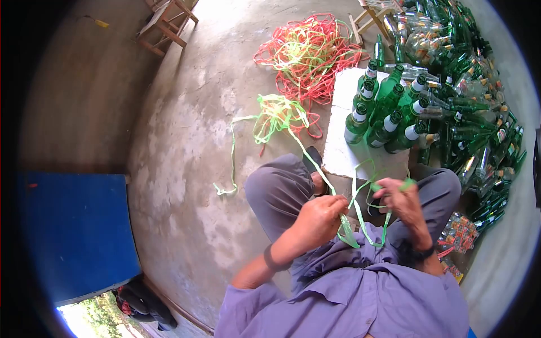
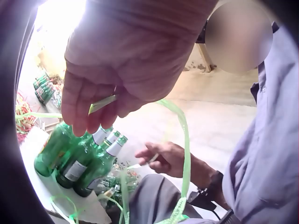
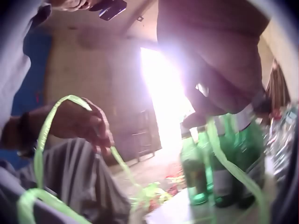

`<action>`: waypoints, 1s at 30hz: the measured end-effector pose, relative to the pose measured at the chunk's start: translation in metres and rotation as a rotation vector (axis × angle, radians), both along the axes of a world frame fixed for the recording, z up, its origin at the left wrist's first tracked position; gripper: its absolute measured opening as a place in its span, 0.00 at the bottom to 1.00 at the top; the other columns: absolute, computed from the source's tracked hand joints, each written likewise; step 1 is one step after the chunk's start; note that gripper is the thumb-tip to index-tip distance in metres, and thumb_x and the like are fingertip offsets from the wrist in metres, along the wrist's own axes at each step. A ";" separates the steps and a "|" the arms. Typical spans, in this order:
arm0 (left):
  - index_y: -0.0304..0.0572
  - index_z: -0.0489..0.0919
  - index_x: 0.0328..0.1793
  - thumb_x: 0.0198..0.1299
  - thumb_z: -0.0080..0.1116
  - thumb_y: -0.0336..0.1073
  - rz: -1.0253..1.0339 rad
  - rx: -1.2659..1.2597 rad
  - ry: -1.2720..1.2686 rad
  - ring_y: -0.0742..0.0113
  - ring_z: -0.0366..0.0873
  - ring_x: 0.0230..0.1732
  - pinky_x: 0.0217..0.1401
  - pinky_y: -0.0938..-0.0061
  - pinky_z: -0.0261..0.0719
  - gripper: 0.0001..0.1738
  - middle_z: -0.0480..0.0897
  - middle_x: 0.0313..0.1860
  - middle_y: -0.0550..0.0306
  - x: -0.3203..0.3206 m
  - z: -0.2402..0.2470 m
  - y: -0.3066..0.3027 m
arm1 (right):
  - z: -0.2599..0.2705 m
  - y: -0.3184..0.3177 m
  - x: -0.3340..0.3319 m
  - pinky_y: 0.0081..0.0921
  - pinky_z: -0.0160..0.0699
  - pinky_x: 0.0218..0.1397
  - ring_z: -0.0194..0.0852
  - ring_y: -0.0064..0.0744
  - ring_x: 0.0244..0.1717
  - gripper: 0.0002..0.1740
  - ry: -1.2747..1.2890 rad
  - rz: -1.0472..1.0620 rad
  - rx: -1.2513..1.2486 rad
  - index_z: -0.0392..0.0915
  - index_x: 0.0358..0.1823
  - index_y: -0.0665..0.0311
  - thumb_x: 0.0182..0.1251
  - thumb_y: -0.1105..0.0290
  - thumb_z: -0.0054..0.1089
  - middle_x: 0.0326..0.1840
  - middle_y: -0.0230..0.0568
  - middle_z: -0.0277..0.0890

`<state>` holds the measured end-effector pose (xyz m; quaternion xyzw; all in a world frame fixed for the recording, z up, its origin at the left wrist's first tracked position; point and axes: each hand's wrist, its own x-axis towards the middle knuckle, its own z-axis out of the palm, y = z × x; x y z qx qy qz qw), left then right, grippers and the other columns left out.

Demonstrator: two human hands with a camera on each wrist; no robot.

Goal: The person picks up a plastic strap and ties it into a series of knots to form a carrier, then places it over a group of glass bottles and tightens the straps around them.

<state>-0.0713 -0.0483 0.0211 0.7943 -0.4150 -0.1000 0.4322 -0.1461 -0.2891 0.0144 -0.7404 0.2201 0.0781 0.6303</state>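
Note:
A light green plastic strip [image 1: 358,209] hangs in loops between the two hands over the lap. The left hand [image 1: 324,217] pinches it between thumb and curled fingers; in the left wrist view a short piece of strip [image 2: 103,104] crosses under the fingers of the left hand [image 2: 126,56]. The right hand [image 1: 401,201], blurred in the head view, has its fingers curled round the strip, which hangs below the right hand [image 3: 215,65] in the right wrist view. Several green bottles [image 1: 386,107] stand upright on a white board [image 1: 338,138] just beyond the hands.
A tangle of red and green strips [image 1: 310,56] lies on the floor, with a smaller green tangle [image 1: 279,117] nearer. Many green and clear bottles [image 1: 473,121] are heaped along the right wall. Wooden stools [image 1: 168,25] stand at the back; a blue panel [image 1: 81,231] is at left.

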 end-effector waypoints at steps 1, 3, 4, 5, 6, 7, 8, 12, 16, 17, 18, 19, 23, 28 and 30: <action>0.34 0.80 0.40 0.42 0.58 0.18 -0.043 0.010 0.024 0.49 0.84 0.40 0.42 0.63 0.83 0.16 0.84 0.41 0.49 -0.004 0.000 -0.003 | -0.012 0.012 0.012 0.19 0.74 0.27 0.74 0.18 0.27 0.24 0.100 0.083 0.131 0.83 0.46 0.72 0.77 0.55 0.52 0.34 0.41 0.84; 0.35 0.80 0.40 0.41 0.60 0.19 -0.072 0.016 0.023 0.49 0.83 0.39 0.43 0.62 0.83 0.15 0.84 0.40 0.50 -0.015 -0.004 -0.009 | -0.037 0.039 0.027 0.17 0.67 0.27 0.68 0.16 0.23 0.26 0.220 0.188 0.296 0.83 0.44 0.73 0.76 0.51 0.53 0.30 0.38 0.83; 0.36 0.80 0.40 0.41 0.60 0.20 -0.088 0.034 0.016 0.50 0.83 0.38 0.42 0.62 0.83 0.16 0.83 0.39 0.50 -0.022 -0.006 -0.011 | -0.046 0.053 0.032 0.17 0.67 0.27 0.68 0.15 0.23 0.28 0.253 0.178 0.375 0.83 0.44 0.73 0.75 0.50 0.54 0.30 0.37 0.83; 0.37 0.80 0.40 0.41 0.61 0.20 -0.104 0.053 0.011 0.50 0.83 0.37 0.42 0.61 0.82 0.16 0.83 0.38 0.51 -0.027 -0.007 -0.013 | -0.056 0.065 0.035 0.18 0.67 0.26 0.67 0.15 0.22 0.29 0.287 0.169 0.454 0.83 0.44 0.74 0.74 0.48 0.56 0.29 0.36 0.82; 0.37 0.80 0.41 0.42 0.61 0.22 -0.102 0.041 -0.047 0.50 0.83 0.37 0.41 0.61 0.83 0.16 0.82 0.36 0.51 -0.031 -0.008 -0.015 | -0.065 0.074 0.039 0.17 0.64 0.26 0.65 0.14 0.22 0.26 0.318 0.177 0.462 0.84 0.44 0.71 0.73 0.50 0.58 0.27 0.32 0.80; 0.37 0.80 0.41 0.42 0.61 0.22 -0.102 0.045 -0.044 0.50 0.83 0.37 0.41 0.61 0.83 0.16 0.82 0.36 0.51 -0.035 -0.010 -0.015 | -0.070 0.075 0.039 0.17 0.64 0.26 0.65 0.14 0.22 0.26 0.320 0.177 0.467 0.84 0.44 0.71 0.73 0.50 0.58 0.27 0.32 0.80; 0.37 0.80 0.42 0.43 0.61 0.22 -0.162 0.049 0.008 0.51 0.83 0.37 0.41 0.61 0.82 0.16 0.82 0.36 0.51 -0.040 -0.013 -0.014 | -0.075 0.075 0.040 0.17 0.63 0.26 0.65 0.14 0.23 0.25 0.314 0.293 0.419 0.84 0.42 0.69 0.73 0.50 0.58 0.24 0.30 0.77; 0.35 0.80 0.49 0.46 0.58 0.22 -0.301 0.049 0.166 0.48 0.83 0.40 0.42 0.59 0.83 0.19 0.84 0.44 0.47 -0.031 0.008 -0.009 | -0.056 0.078 0.044 0.18 0.59 0.24 0.60 0.13 0.21 0.18 0.242 0.314 0.420 0.85 0.40 0.68 0.73 0.59 0.58 0.20 0.24 0.70; 0.33 0.79 0.55 0.44 0.51 0.16 -0.213 0.041 0.186 0.44 0.84 0.46 0.46 0.59 0.83 0.27 0.82 0.56 0.40 0.023 0.031 0.015 | -0.059 0.066 0.038 0.17 0.59 0.25 0.60 0.12 0.22 0.16 0.122 0.256 0.393 0.85 0.42 0.70 0.75 0.63 0.55 0.18 0.23 0.68; 0.32 0.79 0.54 0.44 0.50 0.14 -0.160 0.025 0.097 0.45 0.85 0.45 0.44 0.61 0.84 0.27 0.83 0.55 0.42 0.040 0.029 0.018 | -0.061 0.063 0.037 0.16 0.57 0.25 0.60 0.11 0.22 0.17 0.083 0.273 0.373 0.85 0.43 0.69 0.76 0.62 0.55 0.18 0.23 0.67; 0.34 0.80 0.54 0.45 0.49 0.14 -0.120 0.032 0.113 0.47 0.85 0.41 0.41 0.62 0.83 0.27 0.85 0.47 0.44 0.058 0.016 0.025 | -0.047 0.061 0.037 0.16 0.58 0.26 0.60 0.11 0.22 0.16 0.090 0.262 0.388 0.84 0.42 0.70 0.76 0.63 0.55 0.18 0.23 0.67; 0.36 0.80 0.52 0.47 0.51 0.15 -0.042 0.101 0.196 0.47 0.84 0.35 0.36 0.62 0.80 0.24 0.84 0.37 0.43 0.077 0.029 0.021 | -0.045 0.062 0.036 0.16 0.58 0.26 0.60 0.11 0.22 0.16 0.092 0.257 0.394 0.84 0.42 0.70 0.76 0.63 0.55 0.18 0.23 0.67; 0.40 0.81 0.55 0.53 0.56 0.27 0.047 0.434 -0.062 0.44 0.83 0.34 0.38 0.54 0.78 0.21 0.82 0.31 0.40 0.151 -0.062 0.015 | -0.022 0.066 0.033 0.16 0.62 0.28 0.62 0.12 0.23 0.15 0.076 0.351 0.419 0.85 0.44 0.68 0.76 0.64 0.55 0.18 0.24 0.68; 0.51 0.71 0.71 0.52 0.54 0.27 -0.080 0.912 -0.170 0.38 0.83 0.49 0.49 0.54 0.83 0.34 0.77 0.62 0.37 0.170 -0.187 0.016 | 0.000 0.063 0.025 0.17 0.65 0.25 0.65 0.13 0.22 0.12 0.073 0.432 0.483 0.86 0.45 0.64 0.74 0.65 0.58 0.19 0.25 0.70; 0.56 0.71 0.71 0.54 0.53 0.29 -0.111 1.031 -0.053 0.39 0.83 0.52 0.52 0.54 0.83 0.34 0.66 0.74 0.39 0.162 -0.204 0.010 | 0.006 0.056 0.022 0.18 0.66 0.26 0.64 0.14 0.22 0.12 0.032 0.452 0.498 0.86 0.45 0.65 0.74 0.64 0.58 0.19 0.27 0.70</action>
